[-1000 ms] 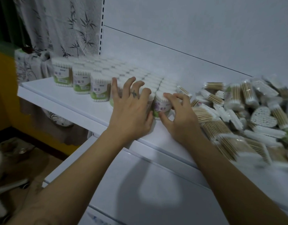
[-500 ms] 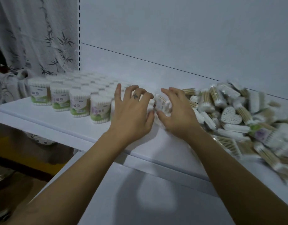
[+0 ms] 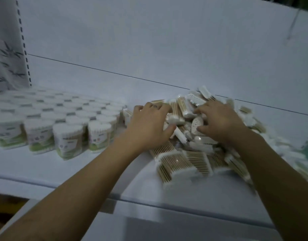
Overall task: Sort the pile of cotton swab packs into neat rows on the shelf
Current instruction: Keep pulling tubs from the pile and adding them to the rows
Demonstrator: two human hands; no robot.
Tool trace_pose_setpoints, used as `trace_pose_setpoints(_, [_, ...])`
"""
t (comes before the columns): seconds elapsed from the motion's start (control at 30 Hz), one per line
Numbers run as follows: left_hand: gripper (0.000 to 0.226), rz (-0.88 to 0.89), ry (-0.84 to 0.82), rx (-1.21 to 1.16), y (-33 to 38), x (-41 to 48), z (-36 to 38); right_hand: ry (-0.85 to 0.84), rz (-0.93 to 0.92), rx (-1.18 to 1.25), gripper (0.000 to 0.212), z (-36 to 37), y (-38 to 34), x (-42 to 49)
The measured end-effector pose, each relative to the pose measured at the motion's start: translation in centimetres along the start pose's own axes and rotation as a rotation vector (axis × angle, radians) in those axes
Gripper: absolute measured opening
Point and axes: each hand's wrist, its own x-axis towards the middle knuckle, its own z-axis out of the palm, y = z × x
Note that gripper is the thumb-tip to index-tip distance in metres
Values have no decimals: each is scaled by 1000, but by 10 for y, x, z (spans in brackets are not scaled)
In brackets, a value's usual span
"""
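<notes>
Upright round tubs of cotton swabs (image 3: 66, 136) with green labels stand in neat rows on the left of the white shelf (image 3: 45, 169). A loose pile of cotton swab packs (image 3: 182, 160) lies on the right, with flat packs of wooden sticks and a heart-shaped pack (image 3: 198, 123) among them. Both hands are on the pile. My left hand (image 3: 149, 126) curls over its left edge, a white-ended pack (image 3: 176, 120) between forefinger and thumb. My right hand (image 3: 221, 122) curls round packs at the top, its thumb beside the heart-shaped pack. The picture is blurred.
A white back panel (image 3: 149, 49) closes the shelf behind. A slotted upright (image 3: 24, 49) and a bamboo-print curtain (image 3: 5, 63) stand at the far left. A lower white shelf (image 3: 167, 228) juts out below. Bare shelf lies in front of the tubs.
Both hands left the last tub at the end of the rows and moved right onto the loose pile. The view swung right with them.
</notes>
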Motion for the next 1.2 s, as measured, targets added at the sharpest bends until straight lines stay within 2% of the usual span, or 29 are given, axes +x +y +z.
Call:
trace_pose_setpoints(0.13, [44, 15, -90, 2, 32, 23, 19, -70, 13, -186, 96, 14, 11, -4])
trace_pose_setpoints(0.2, [46, 10, -132, 15, 44, 30, 29, -76, 11, -187, 104, 21, 17, -6])
trace_pose_setpoints(0.3, [58, 15, -134, 90, 59, 40, 41, -82, 49, -65, 101, 24, 31, -14])
trace_pose_setpoints(0.4, [63, 82, -75, 220, 66, 50, 52, 37, 59, 17, 97, 34, 41, -24])
trace_pose_setpoints(0.53, [63, 33, -137, 59, 76, 60, 59, 236, 24, 93, 84, 55, 44, -33])
trace_pose_setpoints(0.67, [72, -35, -178, -3, 82, 65, 70, 173, 3, 124, 96, 62, 46, -37])
trace_pose_setpoints(0.8, [75, -101, -164, -71, 83, 67, 71, 82, -10, 137, 94, 54, 50, -38])
trace_pose_setpoints(0.9, [67, -117, -126, -128, 85, 64, 68, 10, -7, 111, 91, 49, 49, -35])
trace_pose_setpoints(1.07, [62, -96, -61, -58, 86, 60, 47, -39, 13, 81, 92, 46, 52, -36])
trace_pose_setpoints(1.2, [54, -126, -27, -115, 82, 54, 18, 30, -12, 120, 90, 37, 47, -33])
